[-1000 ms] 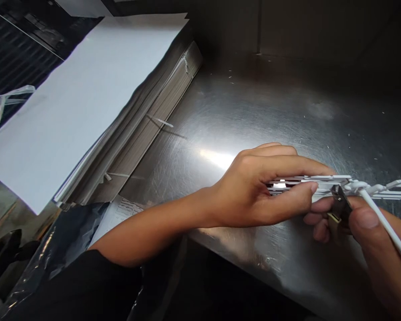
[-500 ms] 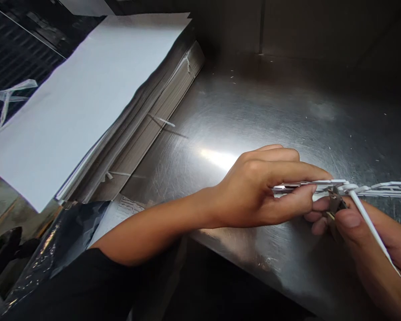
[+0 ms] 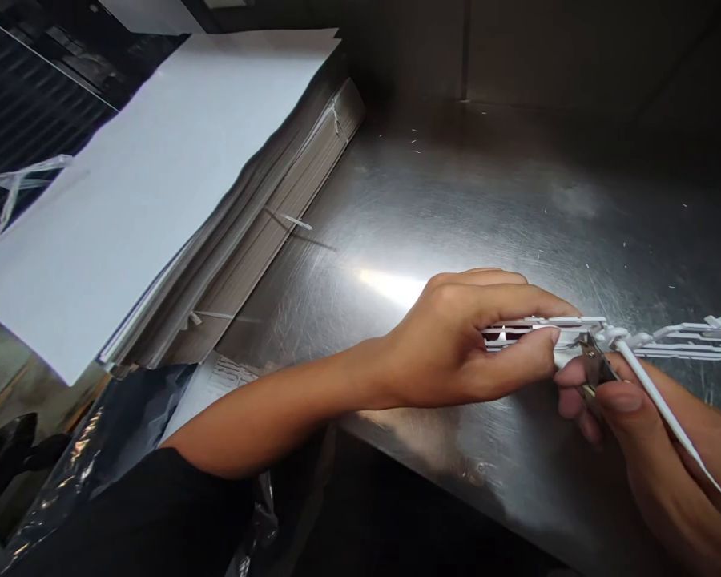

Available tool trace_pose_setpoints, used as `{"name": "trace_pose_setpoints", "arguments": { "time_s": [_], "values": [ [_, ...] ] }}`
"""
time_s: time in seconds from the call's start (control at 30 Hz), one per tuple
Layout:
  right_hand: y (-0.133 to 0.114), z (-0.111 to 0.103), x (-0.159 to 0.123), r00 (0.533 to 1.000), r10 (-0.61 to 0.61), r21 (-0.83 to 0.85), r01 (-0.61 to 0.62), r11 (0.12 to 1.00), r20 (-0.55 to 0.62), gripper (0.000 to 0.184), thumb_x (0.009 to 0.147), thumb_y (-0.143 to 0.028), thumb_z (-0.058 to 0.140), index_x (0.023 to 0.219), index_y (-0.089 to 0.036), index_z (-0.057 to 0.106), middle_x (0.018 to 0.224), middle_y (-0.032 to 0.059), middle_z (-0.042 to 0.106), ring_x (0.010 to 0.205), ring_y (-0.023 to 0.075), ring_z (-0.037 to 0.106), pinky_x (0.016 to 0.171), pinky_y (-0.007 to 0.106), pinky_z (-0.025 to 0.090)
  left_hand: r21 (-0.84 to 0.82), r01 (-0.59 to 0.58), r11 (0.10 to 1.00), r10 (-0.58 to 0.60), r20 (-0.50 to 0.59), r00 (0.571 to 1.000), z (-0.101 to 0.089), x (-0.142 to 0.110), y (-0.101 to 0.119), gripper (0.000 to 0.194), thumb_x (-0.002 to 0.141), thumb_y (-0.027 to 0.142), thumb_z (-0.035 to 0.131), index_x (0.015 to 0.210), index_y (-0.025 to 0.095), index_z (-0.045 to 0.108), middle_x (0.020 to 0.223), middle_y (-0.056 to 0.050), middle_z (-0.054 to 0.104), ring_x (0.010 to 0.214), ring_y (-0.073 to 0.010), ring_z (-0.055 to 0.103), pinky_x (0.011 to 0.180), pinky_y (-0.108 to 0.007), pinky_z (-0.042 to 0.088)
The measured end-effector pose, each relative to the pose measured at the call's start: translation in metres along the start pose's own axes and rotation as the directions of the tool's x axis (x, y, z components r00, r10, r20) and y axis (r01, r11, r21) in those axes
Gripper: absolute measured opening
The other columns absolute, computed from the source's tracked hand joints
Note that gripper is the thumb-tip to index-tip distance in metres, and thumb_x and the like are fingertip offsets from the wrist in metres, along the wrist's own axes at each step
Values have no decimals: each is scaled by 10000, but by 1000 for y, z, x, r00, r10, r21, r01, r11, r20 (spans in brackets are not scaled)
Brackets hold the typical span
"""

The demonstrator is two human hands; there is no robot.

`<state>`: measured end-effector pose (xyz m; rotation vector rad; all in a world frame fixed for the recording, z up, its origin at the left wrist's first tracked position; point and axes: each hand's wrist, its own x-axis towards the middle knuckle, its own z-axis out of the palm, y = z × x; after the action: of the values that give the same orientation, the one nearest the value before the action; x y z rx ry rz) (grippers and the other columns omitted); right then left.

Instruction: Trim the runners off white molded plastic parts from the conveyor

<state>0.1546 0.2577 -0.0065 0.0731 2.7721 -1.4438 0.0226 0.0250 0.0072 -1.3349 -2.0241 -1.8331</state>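
My left hand [image 3: 474,344] pinches one end of a flat white plastic frame [image 3: 678,338] between thumb and fingers, holding it level just above the steel table [image 3: 457,200]. A thin white rod [image 3: 666,413] slants down from the frame towards the lower right. My right hand [image 3: 649,449] is closed round a small dark cutter [image 3: 594,370], whose jaws sit at the frame right where the rod joins it. The cutter's handles are hidden in my palm.
A thick stack of flat sheets [image 3: 264,232] tied with white straps lies on the left of the table, with a large white sheet [image 3: 144,184] on top. Black plastic film [image 3: 126,417] hangs at the lower left. Small white chips dot the steel.
The frame and both hands shifted slightly left and up. The cutter's jaws moved closer in on the frame joint, and the rod tilted a little lower.
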Motion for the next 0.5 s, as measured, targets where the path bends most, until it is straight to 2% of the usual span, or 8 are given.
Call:
{"name": "trace_pose_setpoints", "arguments": {
  "time_s": [0.07, 0.17, 0.3, 0.37, 0.5],
  "values": [
    [1, -1, -1, 999, -34, -25, 35, 999, 36, 367, 1190, -646, 549, 1187, -332, 738, 963, 21, 690, 810, 205, 706, 694, 150, 608, -15, 2, 1000, -2, 1, 1000, 0, 0, 0, 142, 1068, 105, 723, 1068, 176, 847, 953, -24, 815, 827, -133, 765, 800, -223, 617],
    [-7, -2, 1, 995, -96, -34, 96, 995, 16, 303, 1204, -594, 566, 1199, -334, 719, 934, 2, 693, 739, 174, 703, 659, 111, 587, -30, 10, 1000, -10, -4, 1000, 0, 0, 1, 115, 1065, 115, 747, 1069, 167, 849, 934, -27, 808, 815, -133, 771, 778, -219, 620],
    [-17, 0, 8, 987, -159, -7, 159, 987, 24, 263, 1226, -536, 567, 1126, -337, 706, 890, -23, 689, 685, 153, 682, 616, 107, 566, -29, 16, 999, -16, -20, 1000, 1, -1, 0, 120, 1050, 108, 760, 1097, 175, 848, 970, -23, 819, 842, -138, 791, 787, -219, 642],
    [-18, -1, 7, 987, -154, 19, 154, 988, 38, 269, 1230, -531, 558, 1126, -341, 717, 947, -16, 715, 772, 177, 718, 656, 131, 594, -25, 7, 1000, -8, -29, 1000, 2, -1, 0, 133, 1045, 95, 758, 1109, 172, 845, 983, -20, 822, 865, -139, 798, 815, -220, 653],
    [-16, -5, 0, 998, -48, 95, 43, 994, 48, 303, 1217, -580, 534, 1276, -395, 766, 1159, -2, 767, 1042, 255, 774, 852, 195, 671, -32, 27, 999, -28, -38, 999, 1, -2, 2, 146, 1046, 91, 760, 1131, 172, 846, 958, -16, 811, 837, -137, 795, 802, -220, 662]
  ]
}}
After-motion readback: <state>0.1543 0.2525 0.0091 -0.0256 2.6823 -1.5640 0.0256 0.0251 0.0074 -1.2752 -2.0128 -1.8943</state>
